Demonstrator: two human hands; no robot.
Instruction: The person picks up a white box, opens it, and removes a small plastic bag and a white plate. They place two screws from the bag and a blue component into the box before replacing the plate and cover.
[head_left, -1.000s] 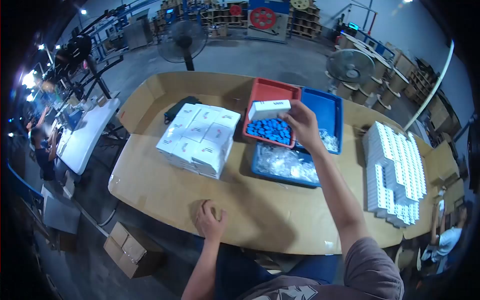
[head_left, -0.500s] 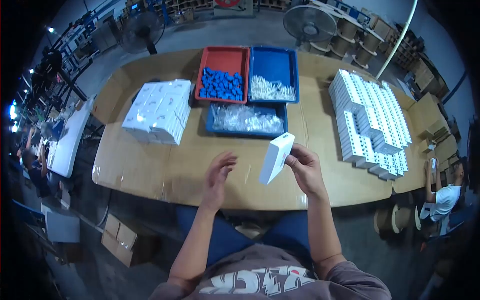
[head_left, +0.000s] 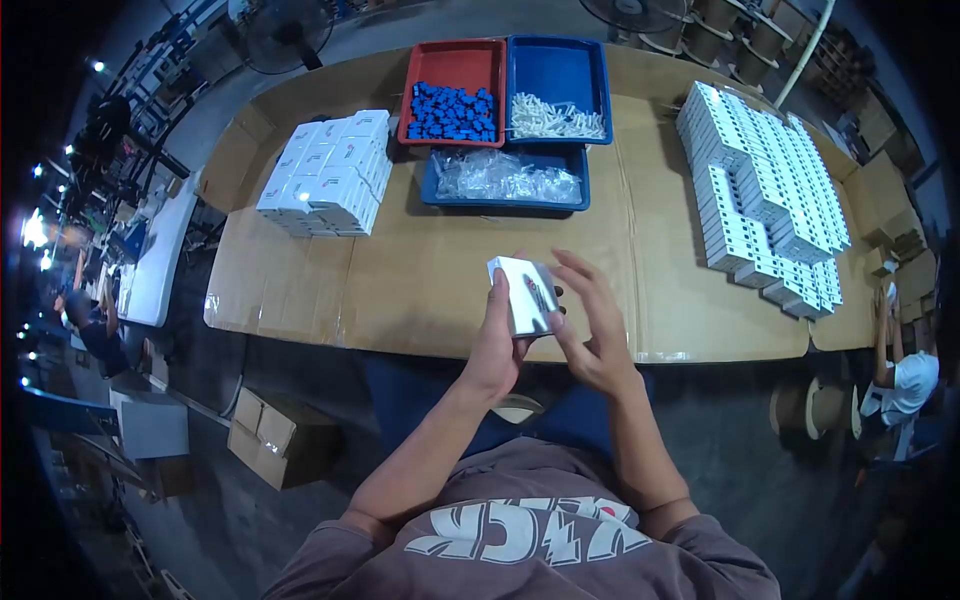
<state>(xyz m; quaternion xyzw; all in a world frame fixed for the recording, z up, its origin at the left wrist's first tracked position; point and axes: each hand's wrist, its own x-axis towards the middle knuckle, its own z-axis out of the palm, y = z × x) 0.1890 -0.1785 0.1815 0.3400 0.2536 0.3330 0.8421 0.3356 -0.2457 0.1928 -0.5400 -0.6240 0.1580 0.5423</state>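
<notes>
- Left hand (head_left: 493, 345) grips the small white box (head_left: 520, 292) from its left side. The box is tilted, between both hands, just above the near edge of the cardboard-covered table (head_left: 400, 290).
- Right hand (head_left: 592, 335) is open, fingers (head_left: 578, 285) spread along the box's right side. Can't tell if the thumb touches it.
- My read of the step: left steadies, right works the box's end.
- Left should clamp the side walls only. The carton looks thin and the faces probably dent.
- Right: use thumb plus index, not the whole hand.
- Work over the table so anything that drops lands on cardboard.
- Straight ahead of the hands: blue tray of clear bags (head_left: 505, 178), and beyond it the red tray of blue parts (head_left: 450, 112) and blue tray of white parts (head_left: 557, 118).
- Ahead-left: small stack of white boxes (head_left: 325, 175). Ahead-right: large block of white boxes (head_left: 765, 190).
</notes>
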